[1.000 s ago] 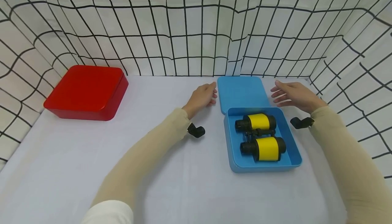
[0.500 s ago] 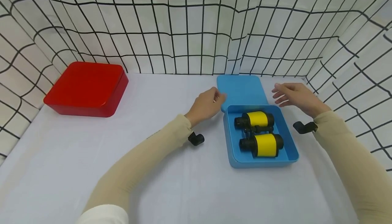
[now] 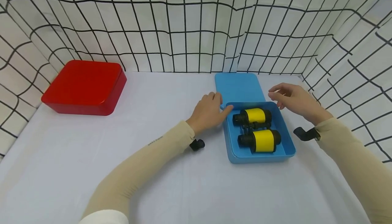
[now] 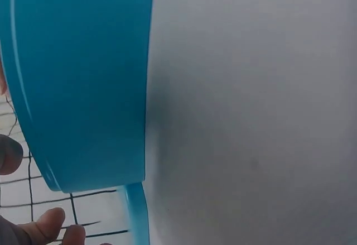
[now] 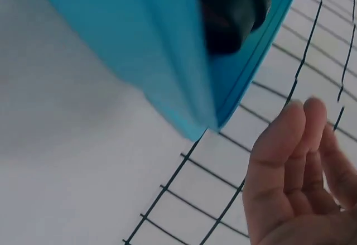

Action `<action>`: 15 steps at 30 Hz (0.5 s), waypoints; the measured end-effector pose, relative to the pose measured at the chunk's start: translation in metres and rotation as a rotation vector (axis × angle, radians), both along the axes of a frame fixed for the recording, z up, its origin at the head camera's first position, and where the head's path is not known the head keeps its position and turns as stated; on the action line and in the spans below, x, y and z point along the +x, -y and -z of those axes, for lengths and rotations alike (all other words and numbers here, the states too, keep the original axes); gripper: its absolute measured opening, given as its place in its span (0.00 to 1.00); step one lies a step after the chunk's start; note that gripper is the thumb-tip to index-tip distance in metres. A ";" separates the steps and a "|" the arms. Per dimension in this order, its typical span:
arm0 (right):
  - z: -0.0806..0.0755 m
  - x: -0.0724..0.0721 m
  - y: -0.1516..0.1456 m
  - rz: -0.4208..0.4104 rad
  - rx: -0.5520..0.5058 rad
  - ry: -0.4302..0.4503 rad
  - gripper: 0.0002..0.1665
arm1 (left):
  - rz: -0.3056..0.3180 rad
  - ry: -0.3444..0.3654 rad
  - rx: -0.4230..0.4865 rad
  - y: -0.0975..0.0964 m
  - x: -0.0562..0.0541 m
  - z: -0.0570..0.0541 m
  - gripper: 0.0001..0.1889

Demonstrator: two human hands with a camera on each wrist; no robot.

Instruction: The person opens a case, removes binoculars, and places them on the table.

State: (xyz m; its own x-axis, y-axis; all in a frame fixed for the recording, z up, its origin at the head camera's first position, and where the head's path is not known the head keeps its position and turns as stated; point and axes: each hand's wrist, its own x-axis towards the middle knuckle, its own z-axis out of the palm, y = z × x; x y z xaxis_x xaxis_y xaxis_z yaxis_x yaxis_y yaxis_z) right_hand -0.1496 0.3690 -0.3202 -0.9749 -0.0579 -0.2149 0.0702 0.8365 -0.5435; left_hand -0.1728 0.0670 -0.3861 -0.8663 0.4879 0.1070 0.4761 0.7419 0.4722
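Note:
A pair of yellow and black binoculars lies in an open blue box. Behind the box, its flat blue lid rests on the white table. My left hand is spread at the box's back left corner, thumb pointing over the rim. In the left wrist view its fingertips show beyond the blue box wall. To the right of the lid, my right hand hovers with bent fingers and holds nothing. Its fingers are apart from the box edge in the right wrist view.
A closed red box sits at the back left of the white-covered table. Black grid netting over a white backing rises along the back and both sides.
My left hand has come from beside the lid to the box's back left corner, its fingers spreading. My right hand has stayed near the lid, with its fingers bending somewhat. The box stays put.

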 end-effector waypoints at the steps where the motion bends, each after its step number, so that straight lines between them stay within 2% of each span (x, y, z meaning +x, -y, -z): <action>1: -0.001 0.003 0.002 0.002 0.010 -0.007 0.40 | 0.006 -0.024 -0.025 -0.001 0.002 0.001 0.25; 5: -0.003 0.017 0.013 -0.003 0.068 -0.020 0.40 | 0.036 -0.113 -0.077 -0.003 0.010 0.002 0.25; 8: -0.003 0.027 0.025 -0.020 0.131 -0.003 0.42 | 0.045 -0.147 -0.078 -0.004 0.015 0.002 0.26; 15: 0.000 0.047 0.049 -0.094 0.215 -0.014 0.44 | 0.061 -0.146 -0.116 -0.006 0.022 0.005 0.34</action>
